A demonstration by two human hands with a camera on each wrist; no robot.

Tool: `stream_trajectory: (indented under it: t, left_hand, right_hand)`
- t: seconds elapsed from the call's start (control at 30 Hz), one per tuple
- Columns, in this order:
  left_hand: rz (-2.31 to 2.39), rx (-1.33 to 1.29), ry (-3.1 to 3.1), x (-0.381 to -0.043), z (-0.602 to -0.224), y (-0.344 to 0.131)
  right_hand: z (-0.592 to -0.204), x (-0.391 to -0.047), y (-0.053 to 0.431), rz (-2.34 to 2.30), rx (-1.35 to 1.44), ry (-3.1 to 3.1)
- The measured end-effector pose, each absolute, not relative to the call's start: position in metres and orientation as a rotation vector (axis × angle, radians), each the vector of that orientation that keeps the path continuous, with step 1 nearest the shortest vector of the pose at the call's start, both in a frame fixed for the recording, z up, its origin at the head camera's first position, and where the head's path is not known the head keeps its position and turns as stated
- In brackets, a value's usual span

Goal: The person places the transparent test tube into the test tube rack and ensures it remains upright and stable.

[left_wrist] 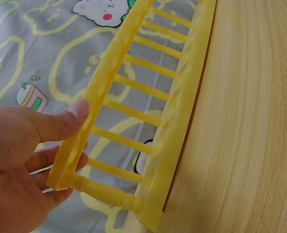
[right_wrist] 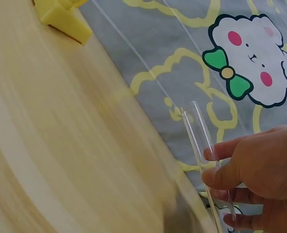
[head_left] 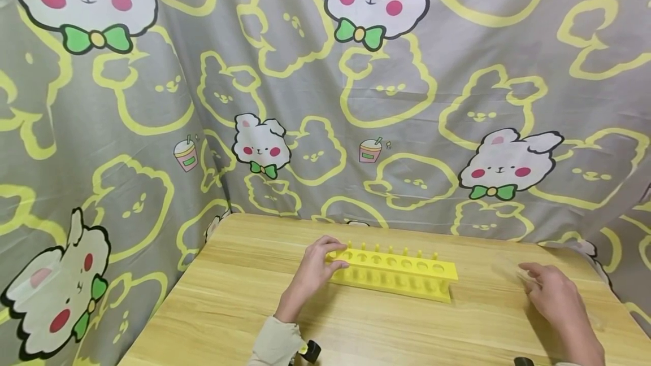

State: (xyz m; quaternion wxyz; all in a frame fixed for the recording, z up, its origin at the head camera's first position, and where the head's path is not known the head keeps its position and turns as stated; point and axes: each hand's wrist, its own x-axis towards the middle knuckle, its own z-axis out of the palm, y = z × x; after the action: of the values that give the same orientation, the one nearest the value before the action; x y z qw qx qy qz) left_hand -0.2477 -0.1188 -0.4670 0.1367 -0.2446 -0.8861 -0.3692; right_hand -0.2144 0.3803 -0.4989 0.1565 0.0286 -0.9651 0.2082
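A yellow test tube rack (head_left: 396,292) with a row of round holes and a row of pegs stands on the table. My left hand (head_left: 317,267) grips its left end; in the left wrist view the thumb (left_wrist: 77,109) lies on the upper bar and the fingers curl beneath. Off to the right of the rack, my right hand (head_left: 554,292) pinches a clear test tube (right_wrist: 196,128) between thumb and fingers. The tube is see-through and only faint in the head view. No tube shows in the rack's holes.
The light wood table (head_left: 213,304) reaches back to a grey curtain (head_left: 315,100) with yellow outlines and white cartoon animals. More of this curtain closes off the left side. A faint transparent object (head_left: 595,319) lies by the right wrist.
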Motion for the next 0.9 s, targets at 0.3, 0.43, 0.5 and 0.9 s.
stream_trajectory:
  t: [0.3,0.43,0.5,0.9]
  left_hand:
    - [-1.095,-0.709,-2.564,-0.248,-0.468,-0.119]
    - [-1.092,-0.702,-2.57,-0.248,-0.468,-0.119]
    - [-1.088,-0.702,-2.57,-0.248,-0.467,-0.119]
    - [-1.098,-0.707,-2.568,-0.248,-0.469,-0.119]
  right_hand:
    - [-0.484,-0.21,0.376,0.643,0.094,-2.691]
    - [-0.479,-0.209,0.374,0.658,0.1,-2.65]
    - [-0.478,-0.209,0.374,0.664,0.103,-2.624]
    - [-0.473,-0.206,0.37,0.7,0.05,-2.573]
